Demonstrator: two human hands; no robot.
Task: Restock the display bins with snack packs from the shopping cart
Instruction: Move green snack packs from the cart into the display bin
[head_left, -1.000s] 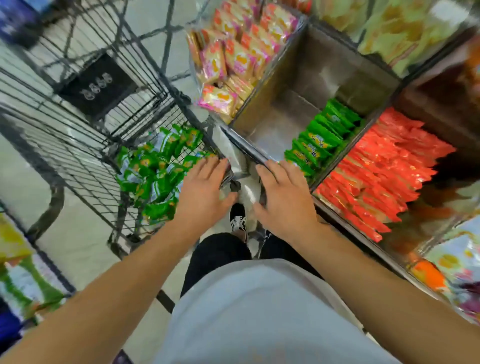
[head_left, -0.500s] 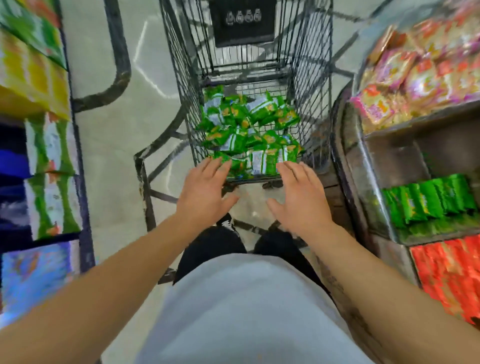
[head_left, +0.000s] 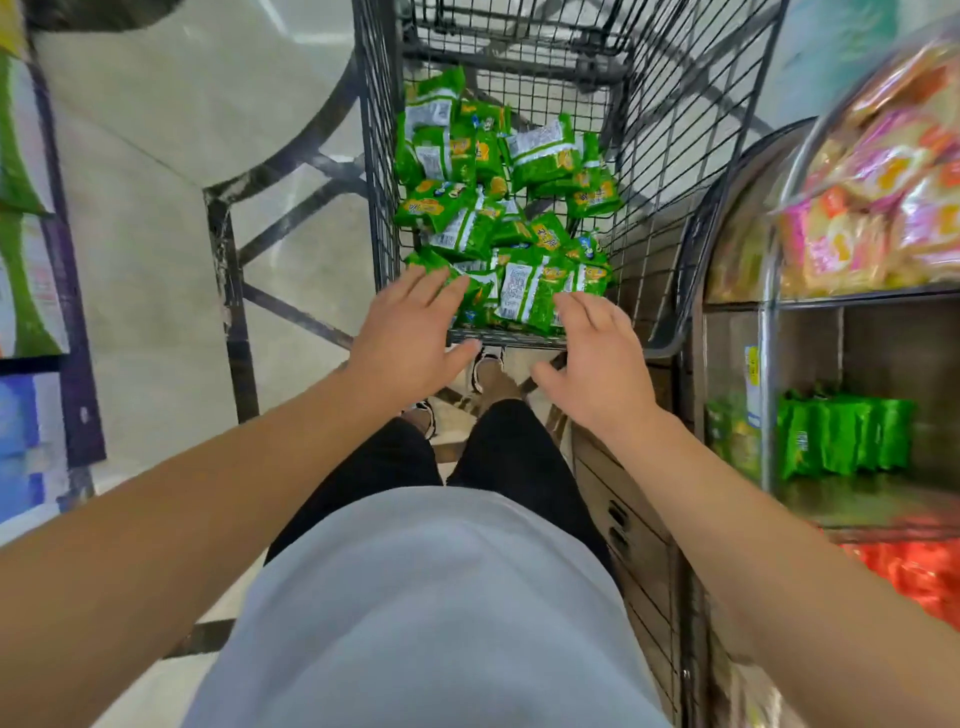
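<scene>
Both hands have reached forward since half a second ago, and the view has swung a little further toward the shopping cart (head_left: 670, 130), which now sits larger and more central. The left hand (head_left: 410, 332) is spread, palm down, fingers straight and slightly apart, its fingertips now over the nearest green snack packs (head_left: 498, 208) at the cart's near edge; earlier they were just short of the pile. The right hand (head_left: 597, 364) is likewise spread with the thumb out to the side, fingertips at the near right packs, over the basket's near rim. Whether either hand actually touches a pack cannot be told; neither grips anything.

The snack packs lie in a loose heap on the cart's wire floor, thickest toward the near edge and the left wall. To the right stands the display bin (head_left: 769, 395) unit, closer to the frame edge than before. Its middle compartment holds a short row of upright green packs (head_left: 841, 441) at the near end. The compartment beyond holds pink and yellow packs (head_left: 872, 208), blurred, and the one nearer holds red packs (head_left: 909, 577).
</scene>
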